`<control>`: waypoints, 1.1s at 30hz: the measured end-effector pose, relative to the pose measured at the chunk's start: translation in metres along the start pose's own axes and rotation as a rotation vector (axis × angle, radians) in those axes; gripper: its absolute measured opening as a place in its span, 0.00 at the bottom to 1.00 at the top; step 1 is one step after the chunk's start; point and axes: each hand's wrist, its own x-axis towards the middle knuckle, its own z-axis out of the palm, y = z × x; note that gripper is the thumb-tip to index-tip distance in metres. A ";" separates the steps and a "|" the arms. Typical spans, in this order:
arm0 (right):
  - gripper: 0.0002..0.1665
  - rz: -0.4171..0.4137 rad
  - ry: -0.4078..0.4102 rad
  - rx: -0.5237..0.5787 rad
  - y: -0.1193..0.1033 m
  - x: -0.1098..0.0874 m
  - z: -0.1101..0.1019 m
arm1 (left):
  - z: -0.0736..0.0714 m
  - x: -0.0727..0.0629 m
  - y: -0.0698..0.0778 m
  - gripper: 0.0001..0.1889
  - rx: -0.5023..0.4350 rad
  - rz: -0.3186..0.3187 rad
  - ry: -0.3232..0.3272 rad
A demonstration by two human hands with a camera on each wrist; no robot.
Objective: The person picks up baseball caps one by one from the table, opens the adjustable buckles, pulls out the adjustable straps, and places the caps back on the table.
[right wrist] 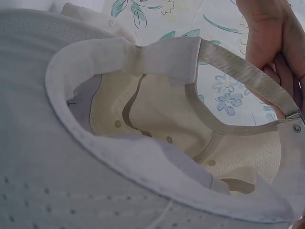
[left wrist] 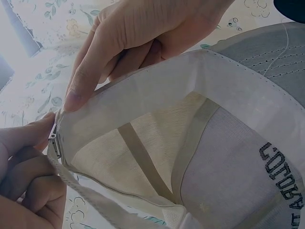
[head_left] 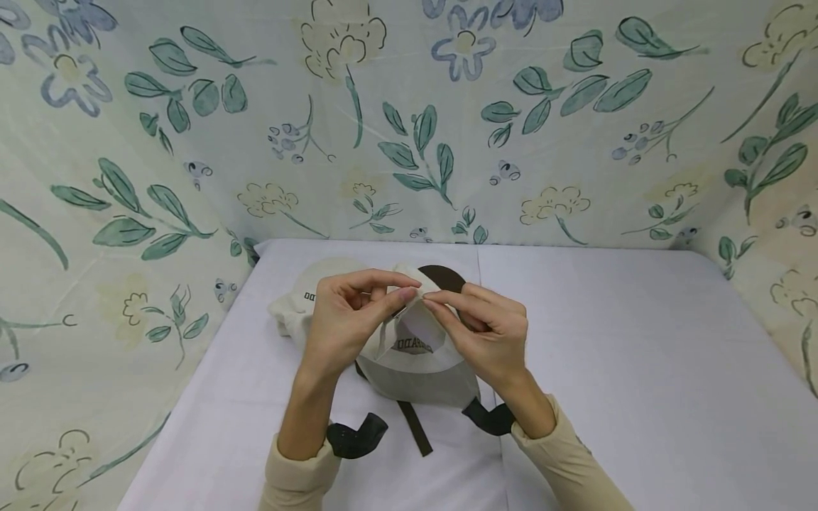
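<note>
A pale cream baseball cap (right wrist: 238,148) with a grey brim (head_left: 422,387) is held up with its inside showing. Dark lettering (left wrist: 283,183) shows on its inner front. My left hand (head_left: 351,319) pinches the cap's back edge beside a small metal buckle (left wrist: 53,139). At the same spot, the thumb and fingertips of my right hand (head_left: 488,330) pinch the strap end, nearly touching the left fingertips. From the buckle, a woven strap (right wrist: 248,71) spans the back opening. The fingertips partly hide the buckle in the head view.
Another cream cap (head_left: 290,312) with dark lettering lies behind my left hand. A dark brown brim (head_left: 444,275) shows behind the held cap, and a dark brown strap (head_left: 415,429) lies in front. All are on a white-covered table (head_left: 613,355) by floral cloth (head_left: 409,128).
</note>
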 end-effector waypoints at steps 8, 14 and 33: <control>0.12 0.014 0.012 0.016 -0.001 -0.001 0.002 | -0.001 0.000 0.002 0.07 0.026 0.018 0.013; 0.11 0.016 0.017 0.015 -0.001 -0.002 0.003 | -0.001 0.000 0.003 0.07 0.032 0.040 0.026; 0.12 0.000 -0.004 0.008 -0.002 -0.002 0.005 | -0.002 0.000 0.004 0.08 -0.013 0.079 0.108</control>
